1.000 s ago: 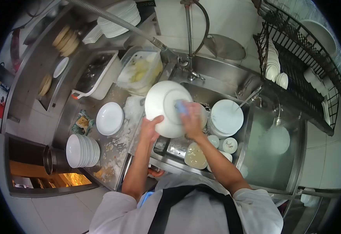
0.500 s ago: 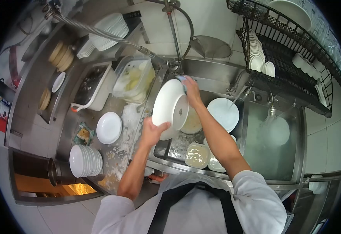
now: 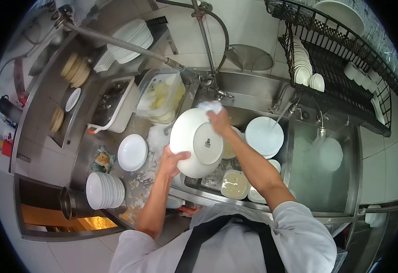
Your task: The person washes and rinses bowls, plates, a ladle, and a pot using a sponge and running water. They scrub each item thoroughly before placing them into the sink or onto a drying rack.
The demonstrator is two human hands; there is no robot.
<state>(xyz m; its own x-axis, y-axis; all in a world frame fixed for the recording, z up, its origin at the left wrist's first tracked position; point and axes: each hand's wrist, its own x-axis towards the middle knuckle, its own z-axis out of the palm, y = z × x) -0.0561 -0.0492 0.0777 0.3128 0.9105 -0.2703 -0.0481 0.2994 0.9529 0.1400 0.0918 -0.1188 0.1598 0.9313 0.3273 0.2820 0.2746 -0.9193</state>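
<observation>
A large white plate (image 3: pixel 185 136) is tilted over the left edge of the sink, its underside with a dark printed mark facing me. My left hand (image 3: pixel 171 161) grips its lower left rim, thumb on the underside. At the upper right rim, my right hand (image 3: pixel 219 122) is closed on a pale cloth (image 3: pixel 211 106) that touches the plate. Below and right of the plate, a square container (image 3: pixel 235 184) with cloudy liquid sits in the sink. Water runs onto a white plate (image 3: pixel 264 136) in the same basin.
Left counter: a small plate (image 3: pixel 132 152), a plate stack (image 3: pixel 102 191), a scrubber (image 3: pixel 102 160), a clear tub (image 3: pixel 160 96) and a white bin (image 3: pixel 115 107). Right: a water-filled basin (image 3: pixel 308 182) holding a plate, under a black dish rack (image 3: pixel 335 68). A spray hose (image 3: pixel 117 42) crosses above.
The large plate has turned so more of its underside faces me. My right hand with the cloth has shifted slightly down and left along its rim. The whole view has shifted a little.
</observation>
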